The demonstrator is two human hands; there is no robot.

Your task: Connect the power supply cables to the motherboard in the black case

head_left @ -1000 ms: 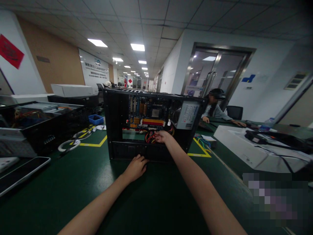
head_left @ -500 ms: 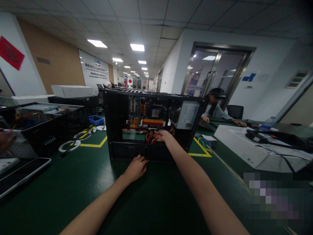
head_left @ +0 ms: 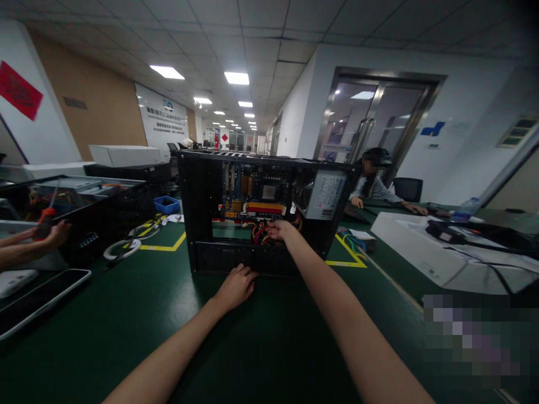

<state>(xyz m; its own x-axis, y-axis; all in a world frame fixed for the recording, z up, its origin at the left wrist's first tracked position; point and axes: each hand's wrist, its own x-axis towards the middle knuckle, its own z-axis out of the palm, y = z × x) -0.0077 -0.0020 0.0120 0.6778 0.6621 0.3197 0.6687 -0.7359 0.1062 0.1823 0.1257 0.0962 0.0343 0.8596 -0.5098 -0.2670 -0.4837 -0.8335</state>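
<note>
An open black computer case (head_left: 202, 213) stands on the green table (head_left: 261, 348), its motherboard (head_left: 256, 193) and power supply (head_left: 326, 193) facing me. My right hand (head_left: 281, 230) reaches inside the case, fingers pinched on the bundle of red, yellow and black cables (head_left: 261, 234) at the bottom. My left hand (head_left: 236, 286) rests on the table against the lower front edge of the case, fingers curled; nothing shows in them.
Another person's hands (head_left: 50, 235) come in at the left holding a red-handled screwdriver beside a second open case (head_left: 84, 207). A phone (head_left: 37, 300) lies at the near left. A white box (head_left: 416, 247) with black cables lies to the right. A seated person (head_left: 373, 182) works behind.
Another person's hands with a red-handled screwdriver have come into view at the left. My right hand has shifted slightly on the cables; my left hand stays put.
</note>
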